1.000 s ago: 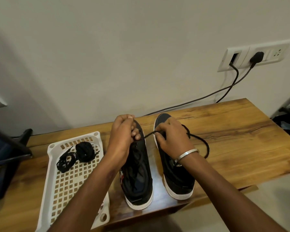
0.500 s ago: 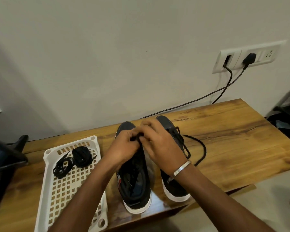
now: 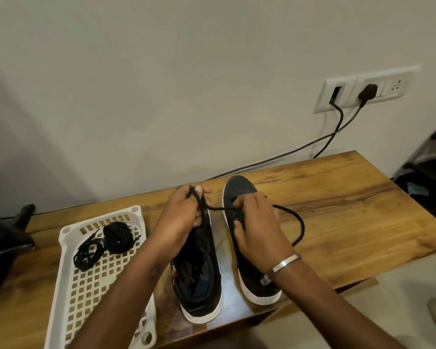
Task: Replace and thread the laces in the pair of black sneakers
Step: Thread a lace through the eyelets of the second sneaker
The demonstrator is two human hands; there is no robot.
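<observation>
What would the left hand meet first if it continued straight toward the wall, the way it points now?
Probably the wall: past the left hand only bare table shows, though depth is unclear.

A plain pale wall (image 3: 186,84) with a white socket panel (image 3: 363,90) rises behind the wooden table (image 3: 350,210)

I am seeing two black cables (image 3: 337,133) hanging from a white wall socket (image 3: 363,89) behind my wooden table (image 3: 350,210).

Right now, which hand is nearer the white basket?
Left. The left hand hovers just right of the white basket, gripping the black lace; the right hand is farther, over the right sneaker.
</observation>
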